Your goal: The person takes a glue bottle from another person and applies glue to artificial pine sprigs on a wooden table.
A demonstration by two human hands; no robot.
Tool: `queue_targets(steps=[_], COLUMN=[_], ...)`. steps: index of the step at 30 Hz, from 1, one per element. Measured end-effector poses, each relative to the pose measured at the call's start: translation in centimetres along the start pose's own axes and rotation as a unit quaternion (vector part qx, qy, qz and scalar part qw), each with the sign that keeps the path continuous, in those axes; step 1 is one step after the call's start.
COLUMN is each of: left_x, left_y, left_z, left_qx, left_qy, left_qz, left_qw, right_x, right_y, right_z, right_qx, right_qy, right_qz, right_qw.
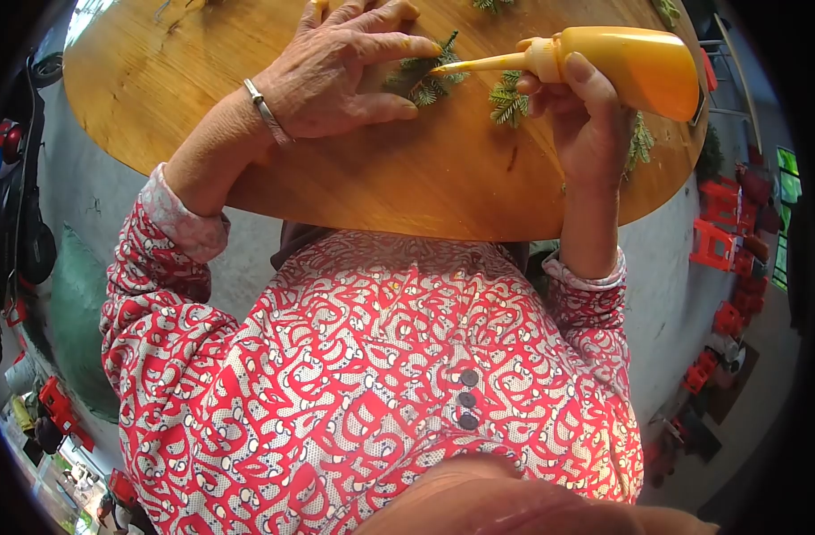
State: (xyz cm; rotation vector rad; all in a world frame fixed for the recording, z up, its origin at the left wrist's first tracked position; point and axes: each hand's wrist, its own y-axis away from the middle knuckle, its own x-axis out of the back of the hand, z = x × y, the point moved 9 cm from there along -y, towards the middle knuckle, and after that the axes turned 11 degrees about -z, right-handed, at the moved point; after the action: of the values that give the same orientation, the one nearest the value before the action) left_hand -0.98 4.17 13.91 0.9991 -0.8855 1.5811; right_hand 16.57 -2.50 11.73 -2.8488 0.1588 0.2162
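My right hand is wrapped round a yellow squeeze bottle. The bottle lies nearly level, and its long thin nozzle points left. The nozzle tip is at a small green fir sprig on the wooden table; I cannot tell whether they touch. My left hand, with a metal bangle at the wrist, rests on the table with fingers spread. Its thumb and forefinger lie on either side of that sprig, the forefinger at its upper edge. A second fir sprig lies below the nozzle's base.
The round-edged wooden table reaches almost to my body. More greenery lies by my right wrist, with other bits at the far edge. Red plastic stools stand on the floor to the right, and a green sack is at the left.
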Motion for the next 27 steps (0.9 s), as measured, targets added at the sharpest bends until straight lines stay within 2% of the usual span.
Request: queue_targets(steps=[12, 14, 15, 18, 23, 27], left_x=[-0.4, -0.3, -0.3, -2.1, -2.5, -2.4], left_y=[-0.1, -0.2, -0.2, 0.5, 0.5, 0.4], left_z=[-0.3, -0.2, -0.2, -2.0, -2.5, -2.4], left_qx=[-0.025, 0.001, 0.015, 0.055, 0.051, 0.053], left_qy=[0.001, 0.003, 0.004, -0.048, -0.040, -0.038], left_qz=[0.010, -0.012, -0.024, 0.024, 0.008, 0.002], left_qw=[1.000, 1.000, 1.000, 0.997, 0.998, 0.998], right_x=[1.0, 1.2, 1.3, 1.7, 0.6, 0.4], right_y=[0.1, 0.2, 0.2, 0.1, 0.1, -0.2], right_z=[-0.4, -0.4, -0.2, 0.1, -0.1, 0.1], right_qx=[0.002, -0.002, -0.004, -0.007, -0.006, 0.000], right_qy=[0.031, 0.033, 0.028, 0.004, -0.039, 0.002], right_qz=[0.073, 0.083, 0.083, 0.085, 0.054, 0.020], right_qw=[0.997, 0.996, 0.996, 0.996, 0.998, 1.000])
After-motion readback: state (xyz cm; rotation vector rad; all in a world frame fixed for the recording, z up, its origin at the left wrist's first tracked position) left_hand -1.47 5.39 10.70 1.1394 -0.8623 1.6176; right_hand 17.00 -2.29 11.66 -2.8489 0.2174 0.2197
